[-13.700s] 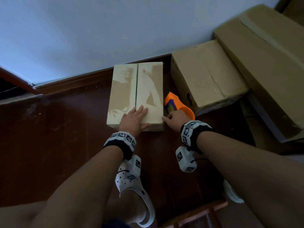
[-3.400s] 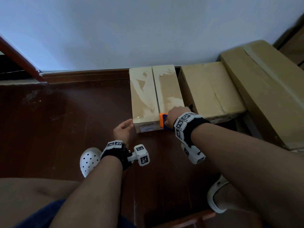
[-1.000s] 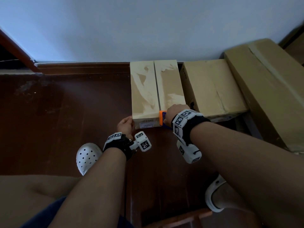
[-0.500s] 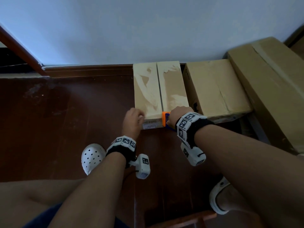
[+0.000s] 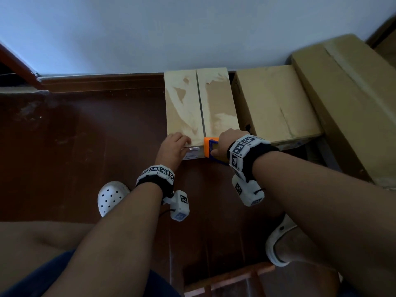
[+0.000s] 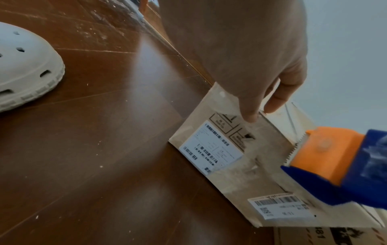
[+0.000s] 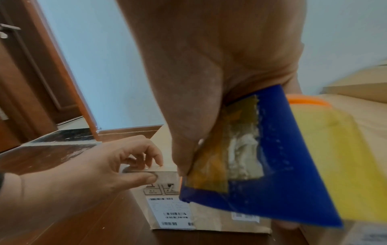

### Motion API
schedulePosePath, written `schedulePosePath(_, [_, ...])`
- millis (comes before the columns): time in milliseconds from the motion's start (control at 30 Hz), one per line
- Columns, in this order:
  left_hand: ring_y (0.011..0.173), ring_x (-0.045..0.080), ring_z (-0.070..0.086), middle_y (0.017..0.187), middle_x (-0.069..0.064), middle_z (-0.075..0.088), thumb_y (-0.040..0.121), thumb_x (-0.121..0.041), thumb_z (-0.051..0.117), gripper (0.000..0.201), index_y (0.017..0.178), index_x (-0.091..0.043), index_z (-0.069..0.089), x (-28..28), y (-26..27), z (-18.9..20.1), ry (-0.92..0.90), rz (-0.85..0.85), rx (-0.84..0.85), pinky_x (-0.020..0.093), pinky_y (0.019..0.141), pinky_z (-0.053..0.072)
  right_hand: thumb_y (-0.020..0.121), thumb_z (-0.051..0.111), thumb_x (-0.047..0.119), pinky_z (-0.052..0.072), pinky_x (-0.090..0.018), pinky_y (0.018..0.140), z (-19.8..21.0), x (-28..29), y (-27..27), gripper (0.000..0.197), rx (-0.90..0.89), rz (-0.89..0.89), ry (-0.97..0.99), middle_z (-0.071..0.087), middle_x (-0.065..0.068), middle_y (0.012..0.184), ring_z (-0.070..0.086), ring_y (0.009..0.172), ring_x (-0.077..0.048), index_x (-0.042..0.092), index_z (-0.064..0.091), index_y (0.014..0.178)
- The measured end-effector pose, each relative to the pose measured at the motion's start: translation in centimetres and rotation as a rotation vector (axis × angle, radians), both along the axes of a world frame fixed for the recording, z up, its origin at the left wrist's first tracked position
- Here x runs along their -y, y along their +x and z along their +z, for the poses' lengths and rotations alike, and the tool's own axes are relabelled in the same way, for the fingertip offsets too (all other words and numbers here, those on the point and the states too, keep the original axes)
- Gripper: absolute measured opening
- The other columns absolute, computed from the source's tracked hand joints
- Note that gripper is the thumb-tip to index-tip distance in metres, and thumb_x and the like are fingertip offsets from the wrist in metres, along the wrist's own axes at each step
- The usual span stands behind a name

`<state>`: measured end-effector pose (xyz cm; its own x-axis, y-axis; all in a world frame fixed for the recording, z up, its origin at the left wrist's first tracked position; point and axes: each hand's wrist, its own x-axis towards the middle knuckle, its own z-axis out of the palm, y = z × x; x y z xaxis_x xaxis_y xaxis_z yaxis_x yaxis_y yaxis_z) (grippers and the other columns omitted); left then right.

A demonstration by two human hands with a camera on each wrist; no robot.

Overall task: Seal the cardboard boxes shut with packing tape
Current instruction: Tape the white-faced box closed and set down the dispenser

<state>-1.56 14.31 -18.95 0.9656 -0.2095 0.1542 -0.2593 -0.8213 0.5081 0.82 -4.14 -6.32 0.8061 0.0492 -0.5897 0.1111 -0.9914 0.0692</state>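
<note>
A small cardboard box [image 5: 182, 108] stands on the dark wood floor against the wall, its top flaps meeting in a middle seam. My left hand [image 5: 184, 144] pinches its near left top edge, thumb on the front face [image 7: 167, 207] and fingers curled over the top; a shiny strip of clear tape lies under the thumb. Just right of it, at the near end of the seam, my right hand [image 5: 222, 142] grips the orange and blue tape dispenser [image 5: 209, 147]. Its toothed blade [image 6: 293, 149] sits against the box's top front edge [image 6: 272, 132].
A second cardboard box [image 5: 276, 103] touches the small box on the right, and a long bigger one [image 5: 347, 99] lies beyond it. White clogs [image 5: 111, 198] [image 5: 278, 243] stand on the floor near me. A wooden frame [image 5: 227, 277] is at the bottom, a door frame [image 5: 19, 67] far left.
Over the last second my left hand rose from beside the box's lower front corner onto its near top edge. The right hand and dispenser stayed at the seam's near end.
</note>
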Motion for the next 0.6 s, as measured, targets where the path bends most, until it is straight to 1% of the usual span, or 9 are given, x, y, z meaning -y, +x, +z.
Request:
schedulePosePath(33, [0.085, 0.025, 0.052, 0.094, 0.005, 0.059, 0.076, -0.005, 0.072, 0.020, 0.094, -0.013, 0.066, 0.1, -0.1, 0.1, 0.008, 0.001, 0.003, 0.039, 0.072, 0.048, 0.089, 0.056, 0.046, 0.036, -0.028, 0.051, -0.4, 0.4, 0.2, 0.037, -0.008, 0.022, -0.029, 0.047, -0.002, 0.062, 0.043, 0.052, -0.018, 0.014, 0.052, 0.070])
schedulePosePath(100, [0.090, 0.026, 0.054, 0.101, 0.005, 0.062, 0.075, -0.002, 0.073, 0.027, 0.098, -0.014, 0.069, 0.4, 0.0, -0.3, 0.020, 0.008, 0.003, 0.039, 0.076, 0.048, 0.085, 0.056, 0.054, 0.035, -0.022, 0.045, -1.1, 1.1, 0.1, 0.045, -0.010, 0.013, -0.028, 0.049, 0.000, 0.056, 0.045, 0.047, -0.016, 0.016, 0.051, 0.062])
schedulePosePath(167, [0.108, 0.030, 0.056, 0.117, 0.006, 0.066, 0.076, 0.000, 0.072, 0.038, 0.110, -0.016, 0.071, 0.8, 0.2, -1.0, 0.039, -0.011, 0.008, 0.041, 0.090, 0.044, 0.085, 0.053, 0.057, 0.035, -0.021, 0.045, -1.8, 1.6, -0.3, 0.048, -0.013, -0.034, 0.002, 0.048, 0.000, 0.055, 0.044, 0.046, -0.016, 0.016, 0.049, 0.061])
schedulePosePath(200, [0.121, 0.032, 0.052, 0.127, 0.006, 0.063, 0.079, 0.002, 0.069, 0.043, 0.118, -0.017, 0.069, 0.8, 0.4, -1.5, 0.050, -0.034, -0.001, 0.043, 0.102, 0.038, 0.086, 0.051, 0.057, 0.034, -0.021, 0.045, -2.0, 1.6, -0.3, 0.048, -0.032, -0.061, 0.017, 0.047, 0.000, 0.055, 0.043, 0.046, -0.016, 0.016, 0.048, 0.062])
schedulePosePath(233, [0.132, 0.033, 0.045, 0.136, 0.006, 0.058, 0.084, 0.004, 0.064, 0.046, 0.125, -0.017, 0.065, 0.8, 0.6, -1.8, 0.055, -0.059, -0.032, 0.044, 0.111, 0.028, 0.089, 0.049, 0.056, 0.033, -0.021, 0.046, -2.0, 1.7, -0.4, 0.049, -0.055, -0.076, 0.018, 0.045, 0.000, 0.056, 0.042, 0.047, -0.015, 0.015, 0.046, 0.062])
schedulePosePath(267, [0.138, 0.031, 0.037, 0.142, 0.005, 0.052, 0.088, 0.004, 0.059, 0.048, 0.131, -0.018, 0.060, 0.7, 0.7, -2.0, 0.054, -0.083, -0.066, 0.044, 0.116, 0.017, 0.091, 0.048, 0.055, 0.031, -0.021, 0.046, -2.0, 1.8, -0.4, 0.049, -0.075, -0.085, 0.021, 0.043, 0.000, 0.057, 0.040, 0.047, -0.015, 0.015, 0.044, 0.062])
schedulePosePath(333, [0.143, 0.029, 0.030, 0.147, 0.004, 0.046, 0.090, 0.004, 0.056, 0.052, 0.136, -0.019, 0.054, 0.4, 0.7, -2.3, 0.047, -0.109, -0.099, 0.042, 0.118, 0.009, 0.092, 0.046, 0.054, 0.029, -0.022, 0.045, -1.8, 2.0, -0.4, 0.050, -0.083, -0.075, 0.024, 0.040, 0.000, 0.057, 0.037, 0.047, -0.014, 0.014, 0.042, 0.062])
schedulePosePath(467, [0.143, 0.030, 0.029, 0.147, 0.004, 0.044, 0.088, 0.005, 0.059, 0.057, 0.139, -0.020, 0.051, -0.1, 0.7, -2.5, 0.048, -0.144, -0.083, 0.041, 0.118, 0.009, 0.090, 0.052, 0.054, 0.033, -0.022, 0.044, -2.2, 2.6, -0.1, 0.047, -0.102, -0.047, 0.015, 0.046, -0.002, 0.060, 0.043, 0.048, -0.016, 0.014, 0.047, 0.066])
schedulePosePath(600, [0.144, 0.023, 0.023, 0.148, 0.003, 0.042, 0.091, 0.003, 0.056, 0.054, 0.139, -0.019, 0.050, -1.6, 0.7, -2.4, 0.018, -0.177, -0.085, 0.040, 0.118, 0.006, 0.090, 0.049, 0.059, 0.034, -0.024, 0.045, -2.3, 2.3, -0.3, 0.051, -0.114, 0.047, -0.017, 0.049, -0.002, 0.063, 0.046, 0.051, -0.016, 0.014, 0.049, 0.067])
